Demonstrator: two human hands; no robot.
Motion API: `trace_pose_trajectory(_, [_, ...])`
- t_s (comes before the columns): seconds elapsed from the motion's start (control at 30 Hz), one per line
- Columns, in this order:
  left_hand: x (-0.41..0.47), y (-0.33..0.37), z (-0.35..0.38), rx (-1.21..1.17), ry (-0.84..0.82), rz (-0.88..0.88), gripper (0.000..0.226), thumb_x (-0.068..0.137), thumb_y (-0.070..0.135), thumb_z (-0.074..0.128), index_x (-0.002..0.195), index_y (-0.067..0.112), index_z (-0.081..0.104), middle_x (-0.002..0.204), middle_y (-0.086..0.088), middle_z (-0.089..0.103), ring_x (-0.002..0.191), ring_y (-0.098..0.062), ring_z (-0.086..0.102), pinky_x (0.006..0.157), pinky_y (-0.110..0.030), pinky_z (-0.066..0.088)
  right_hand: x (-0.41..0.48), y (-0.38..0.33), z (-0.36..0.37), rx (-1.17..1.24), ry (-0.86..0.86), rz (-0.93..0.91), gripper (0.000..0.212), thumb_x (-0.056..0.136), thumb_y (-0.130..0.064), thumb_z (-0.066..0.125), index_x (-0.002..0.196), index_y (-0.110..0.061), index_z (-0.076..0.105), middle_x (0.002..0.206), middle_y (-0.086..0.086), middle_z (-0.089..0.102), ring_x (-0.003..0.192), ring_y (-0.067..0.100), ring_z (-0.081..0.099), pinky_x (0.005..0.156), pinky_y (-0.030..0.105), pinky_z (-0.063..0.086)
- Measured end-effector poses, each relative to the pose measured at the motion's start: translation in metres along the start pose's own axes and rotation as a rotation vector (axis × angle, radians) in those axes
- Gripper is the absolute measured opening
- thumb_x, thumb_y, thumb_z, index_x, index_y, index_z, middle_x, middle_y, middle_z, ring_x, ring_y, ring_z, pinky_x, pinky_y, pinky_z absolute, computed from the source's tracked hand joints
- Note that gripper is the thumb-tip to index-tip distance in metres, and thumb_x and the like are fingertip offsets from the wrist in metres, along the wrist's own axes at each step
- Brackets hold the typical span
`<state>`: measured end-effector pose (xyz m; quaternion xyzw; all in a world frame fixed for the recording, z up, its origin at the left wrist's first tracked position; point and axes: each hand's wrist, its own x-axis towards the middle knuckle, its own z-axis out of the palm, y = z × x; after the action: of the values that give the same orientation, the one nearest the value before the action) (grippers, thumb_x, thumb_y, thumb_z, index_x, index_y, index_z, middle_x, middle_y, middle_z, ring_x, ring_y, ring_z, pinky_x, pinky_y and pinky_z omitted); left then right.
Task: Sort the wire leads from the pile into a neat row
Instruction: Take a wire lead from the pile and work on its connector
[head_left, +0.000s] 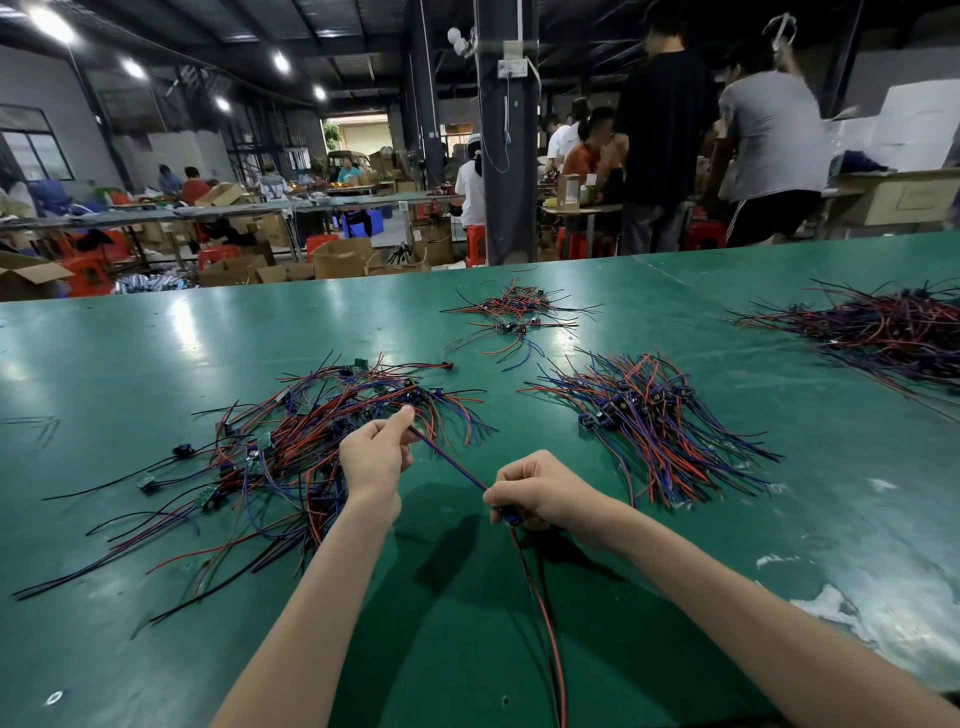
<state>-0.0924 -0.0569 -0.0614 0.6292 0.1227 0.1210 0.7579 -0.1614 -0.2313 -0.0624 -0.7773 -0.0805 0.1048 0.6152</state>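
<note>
Wire lead (450, 460), thin and taut, pinched in curled fingers (403, 417) of left hand (375, 457) and right hand (535, 493).

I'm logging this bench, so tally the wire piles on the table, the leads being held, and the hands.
Piles: 4 (left pile, middle pile, far pile, right pile)
Held lead: 1
Hands: 2 (left hand, right hand)
Total: 7
</note>
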Motion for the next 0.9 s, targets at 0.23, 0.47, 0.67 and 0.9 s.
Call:
trace_pose_trajectory(0.23, [-0.002, 0.007, 0.001, -0.211, -0.044, -0.206, 0.026, 0.084, 0.014, 0.071, 0.065, 0.004, 0.057, 0.056, -0.004, 0.053, 0.033, -0.005, 0.038, 0.035, -0.015, 0.035, -0.001, 0.001, 0.0, -0.024, -0.009, -0.002, 0.033, 0.084, -0.005, 0.059, 0.052, -0.012, 0.059, 0.047, -0.004, 0.056, 0.036, 0.006, 0.032, 0.037, 0.016, 0.022])
trace_pose_trajectory(0.47, [-0.007, 0.007, -0.001, -0.149, -0.214, -0.234, 0.029, 0.085, 0.035, 0.066, 0.079, 0.007, 0.064, 0.059, 0.003, 0.061, 0.052, -0.009, 0.048, 0.046, -0.02, 0.044, 0.001, 0.003, 0.0, 0.042, 0.101, 0.004, 0.032, 0.087, -0.008, 0.061, 0.055, -0.011, 0.061, 0.051, -0.004, 0.062, 0.035, 0.005, 0.035, 0.036, 0.016, 0.022])
trace_pose_trajectory(0.67, [-0.029, 0.0, 0.017, 0.006, -0.502, -0.277, 0.043, 0.088, 0.049, 0.05, 0.099, 0.009, 0.062, 0.091, 0.0, 0.067, 0.066, -0.009, 0.055, 0.058, -0.021, 0.045, 0.004, 0.006, -0.002, 0.046, 0.226, -0.009, 0.032, 0.088, -0.012, 0.061, 0.056, -0.013, 0.065, 0.055, 0.006, 0.055, 0.033, 0.007, 0.031, 0.034, 0.016, 0.022])
trace_pose_trajectory(0.9, [-0.03, 0.001, 0.016, -0.035, -0.499, -0.235, 0.068, 0.07, 0.069, 0.045, 0.101, 0.011, 0.063, 0.095, 0.0, 0.07, 0.071, -0.011, 0.057, 0.063, -0.025, 0.046, 0.006, 0.008, -0.002, 0.05, 0.225, 0.002, 0.032, 0.088, -0.012, 0.061, 0.056, -0.012, 0.065, 0.051, 0.002, 0.054, 0.032, 0.007, 0.03, 0.033, 0.016, 0.021])
